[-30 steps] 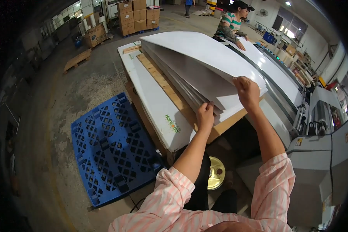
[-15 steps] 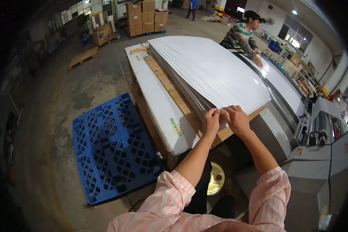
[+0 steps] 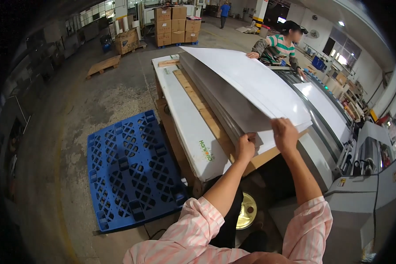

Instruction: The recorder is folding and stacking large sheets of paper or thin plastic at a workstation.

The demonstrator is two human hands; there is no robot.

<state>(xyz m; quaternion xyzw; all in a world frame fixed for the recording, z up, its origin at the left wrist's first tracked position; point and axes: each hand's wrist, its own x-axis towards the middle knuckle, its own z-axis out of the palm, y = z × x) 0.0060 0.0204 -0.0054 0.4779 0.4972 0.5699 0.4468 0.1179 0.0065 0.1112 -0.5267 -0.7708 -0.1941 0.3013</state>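
Note:
A large white sheet [image 3: 255, 77] rises from the top of a stack of sheets [image 3: 233, 103], its left side arched up and a shadowed gap under it. My right hand [image 3: 286, 134] is closed on the raised sheet's near edge. Lower down, at the stack's near left corner, my left hand [image 3: 245, 147] has its fingers curled together. Whatever is between those fingers is hidden. Across the stack, a co-worker in a striped top [image 3: 277, 48] rests one hand at the sheet's far edge and the other by the machine.
Left of the stack lie a wooden strip [image 3: 202, 110] and a white board [image 3: 180, 114]. A blue plastic pallet [image 3: 132, 167] is on the floor at left. The grey machine [image 3: 356, 193] stands at right. A gold-coloured round lid [image 3: 246, 211] shows below my arms. Cartons [image 3: 171, 26] stand farther back.
My hands have come apart; the right moved right with the sheet's edge. The sheet's left side has lifted. The co-worker has straightened and put one hand at the sheet's far edge.

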